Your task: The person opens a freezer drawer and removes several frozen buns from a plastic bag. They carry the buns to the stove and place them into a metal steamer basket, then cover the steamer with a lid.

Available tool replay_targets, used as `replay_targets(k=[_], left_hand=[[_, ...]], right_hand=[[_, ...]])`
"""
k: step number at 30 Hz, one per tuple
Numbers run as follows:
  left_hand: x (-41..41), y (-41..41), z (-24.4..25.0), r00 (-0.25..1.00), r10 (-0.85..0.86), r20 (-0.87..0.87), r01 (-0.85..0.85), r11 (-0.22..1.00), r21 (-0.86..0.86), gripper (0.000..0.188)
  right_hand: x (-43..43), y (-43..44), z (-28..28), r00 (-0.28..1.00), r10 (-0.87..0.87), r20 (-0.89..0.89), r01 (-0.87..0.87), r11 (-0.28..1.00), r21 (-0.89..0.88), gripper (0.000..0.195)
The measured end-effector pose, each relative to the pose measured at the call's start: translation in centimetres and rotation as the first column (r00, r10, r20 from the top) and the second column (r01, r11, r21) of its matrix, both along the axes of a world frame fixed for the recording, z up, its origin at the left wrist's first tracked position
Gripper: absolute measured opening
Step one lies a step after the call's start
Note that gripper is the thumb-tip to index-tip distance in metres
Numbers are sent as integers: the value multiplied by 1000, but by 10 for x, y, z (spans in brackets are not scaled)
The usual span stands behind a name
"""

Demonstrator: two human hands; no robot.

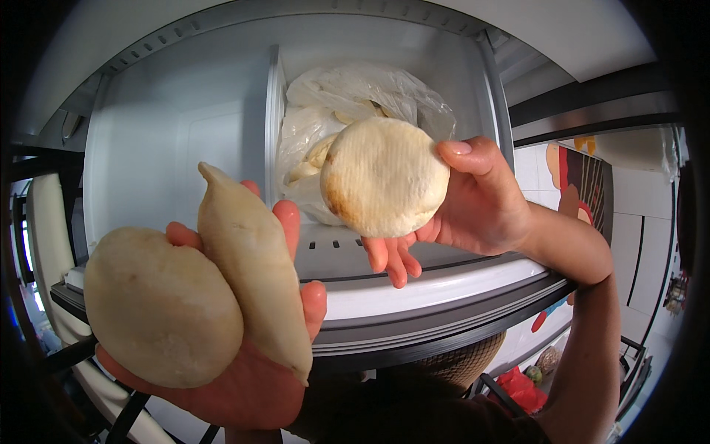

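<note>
Resting side by side on my left hand [244,383] are a round, pale bun [163,308] and a long spindle-shaped bun [252,266] with a pointed tip. Its fingers curl up around their edges. My right hand [482,205] pinches a flat round bun [385,177] with a browned patch on its left side, thumb on the near face and fingers behind and below. Behind it, a clear plastic bag [371,83] holding more pale dough pieces lies in the right compartment of a pulled-out freezer drawer [427,291]. The flat bun hides part of the bag.
A white divider [273,122] splits the drawer; its left compartment [144,150] shows a bare floor. At lower right, a red plastic bag [518,388] sits on a rack beside produce. A patterned mat [585,188] lies on the white tiled floor [638,188].
</note>
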State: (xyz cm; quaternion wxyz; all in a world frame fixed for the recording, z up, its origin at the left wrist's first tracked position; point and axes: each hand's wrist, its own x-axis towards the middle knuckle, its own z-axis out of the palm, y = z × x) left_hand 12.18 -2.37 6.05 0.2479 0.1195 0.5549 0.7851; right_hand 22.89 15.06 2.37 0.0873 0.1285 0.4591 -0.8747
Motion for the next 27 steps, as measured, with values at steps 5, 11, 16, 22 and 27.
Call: replay_targets(k=[5,11,16,22,27], left_hand=[[-18,-33,-40,879,-278,-387,336,938,91,69],[-9,-37,-28,965,-228,-133,235,971,41,69],[-25,-43,-20,755,-538,375,194,730,656,71],[-31,-53,-51,781,-482,397,47,679,733,73],[-24,-43,-39,948,-158,-276,160,987,-14,78]], right_hand=[[2,1,-5,999,31,-20,-33,996,-85,95],[1,-4,-4,995,-103,-1,101,979,-180,85],[-2,-3,-2,988,-156,-15,156,988,21,49],[3,-7,-5,992,-119,-49,127,968,216,77],[4,-13,-18,968,-129,-214,225,822,523,112]])
